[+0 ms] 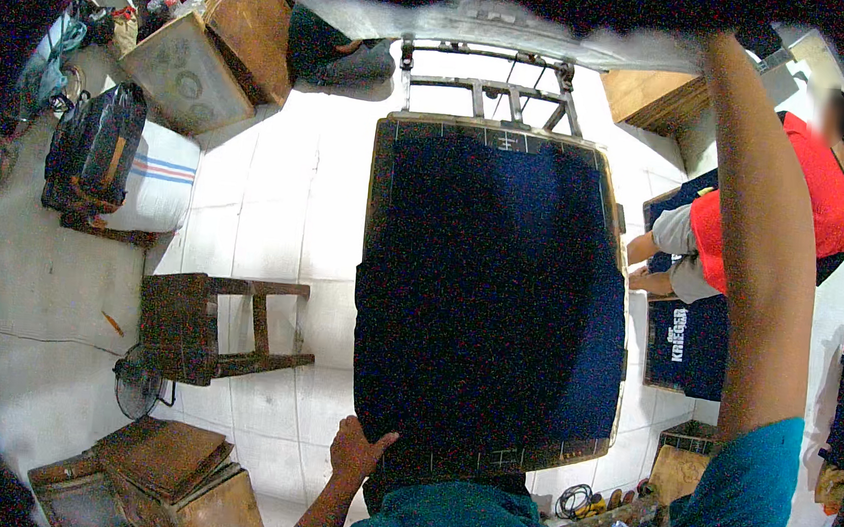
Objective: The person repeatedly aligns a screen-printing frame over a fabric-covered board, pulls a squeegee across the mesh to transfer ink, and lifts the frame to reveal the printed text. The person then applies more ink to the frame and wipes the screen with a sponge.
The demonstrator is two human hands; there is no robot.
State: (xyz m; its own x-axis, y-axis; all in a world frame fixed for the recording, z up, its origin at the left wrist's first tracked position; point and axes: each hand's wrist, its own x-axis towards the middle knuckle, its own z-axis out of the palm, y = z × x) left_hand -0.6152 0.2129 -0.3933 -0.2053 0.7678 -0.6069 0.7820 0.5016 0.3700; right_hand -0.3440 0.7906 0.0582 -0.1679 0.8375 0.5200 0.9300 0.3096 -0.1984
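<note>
Dark navy cloth [489, 300] — matte, a broad near-rectangle — lies over a flat board [500, 458] whose dark, line-marked border shows at the near and far ends. Left hand [357, 451] is at the cloth's near-left corner, thumb extended; I cannot tell whether it pinches the edge. Right hand is lost past the upper rim, so its grip cannot be told.

Around the board, pale floor [276, 211] of large tiles, brightly lit. Beyond its far end: a pale panel [601, 50] along the top of the view and a metal bracket [487, 99].

The raised right arm [770, 244], sleeved in teal, partly blocks my sight of a co-worker [830, 194] in red, beside whom lies more dark cloth [700, 353] with white print. Left side: wooden stool [175, 327], striped white sack [163, 181], black bag [99, 150] — then a small fan [137, 386].
</note>
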